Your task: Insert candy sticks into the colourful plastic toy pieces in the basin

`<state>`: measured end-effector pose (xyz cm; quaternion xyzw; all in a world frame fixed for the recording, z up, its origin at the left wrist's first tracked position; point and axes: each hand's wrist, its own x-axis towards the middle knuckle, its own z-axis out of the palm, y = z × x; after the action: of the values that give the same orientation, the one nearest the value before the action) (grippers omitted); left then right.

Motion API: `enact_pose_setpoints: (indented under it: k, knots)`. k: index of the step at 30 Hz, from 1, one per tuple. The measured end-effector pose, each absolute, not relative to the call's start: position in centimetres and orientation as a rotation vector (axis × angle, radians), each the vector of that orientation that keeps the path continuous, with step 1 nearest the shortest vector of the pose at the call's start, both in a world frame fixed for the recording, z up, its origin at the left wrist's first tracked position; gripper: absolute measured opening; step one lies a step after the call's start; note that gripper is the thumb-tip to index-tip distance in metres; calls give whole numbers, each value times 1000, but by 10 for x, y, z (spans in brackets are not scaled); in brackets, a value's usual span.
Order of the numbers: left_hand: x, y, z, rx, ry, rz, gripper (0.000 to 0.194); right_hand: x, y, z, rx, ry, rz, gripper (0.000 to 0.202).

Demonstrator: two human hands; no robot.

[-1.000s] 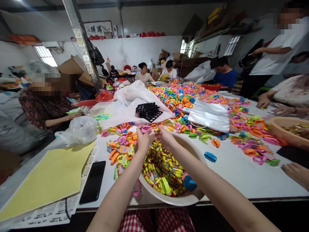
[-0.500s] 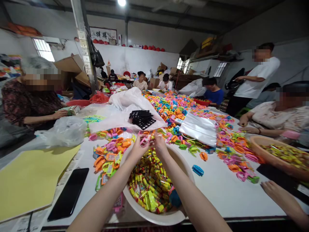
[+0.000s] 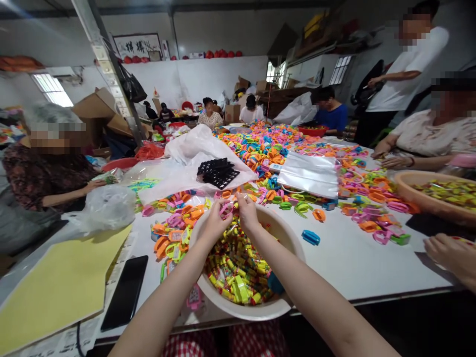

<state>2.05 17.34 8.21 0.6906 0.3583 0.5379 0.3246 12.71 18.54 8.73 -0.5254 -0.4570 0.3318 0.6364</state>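
Note:
My left hand (image 3: 216,220) is closed around a pink plastic toy watch (image 3: 226,210) above the far part of a cream basin (image 3: 256,313). Close beside it, my right hand (image 3: 247,213) pinches at the watch's right side; what lies between those fingertips is too small to make out. Small yellow-and-red wrapped candies (image 3: 230,270) fill the basin below my wrists. Among them lie a lime-green plastic piece (image 3: 241,290) and a dark blue one (image 3: 275,282), partly covered by my right forearm.
Colourful toy watches (image 3: 256,148) heap across the white table (image 3: 357,263). Black trays (image 3: 217,172) lie on plastic sheeting beyond my hands. A phone (image 3: 125,292) and yellow card (image 3: 63,282) are at left. At right, another person's hand (image 3: 451,255) is near an orange basin (image 3: 405,191).
My view has tilted down and shifted, showing checked cloth below the table edge. Both hands stay together over the basin at the pink watch. The other person's hand at right has risen slightly.

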Motion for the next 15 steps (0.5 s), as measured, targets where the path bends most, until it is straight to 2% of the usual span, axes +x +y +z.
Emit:
enact_pose_setpoints:
  k: [15]
  knots:
    - [21,175,78,2085,896,1451,35,120,183,92,-1126,-697,790,40]
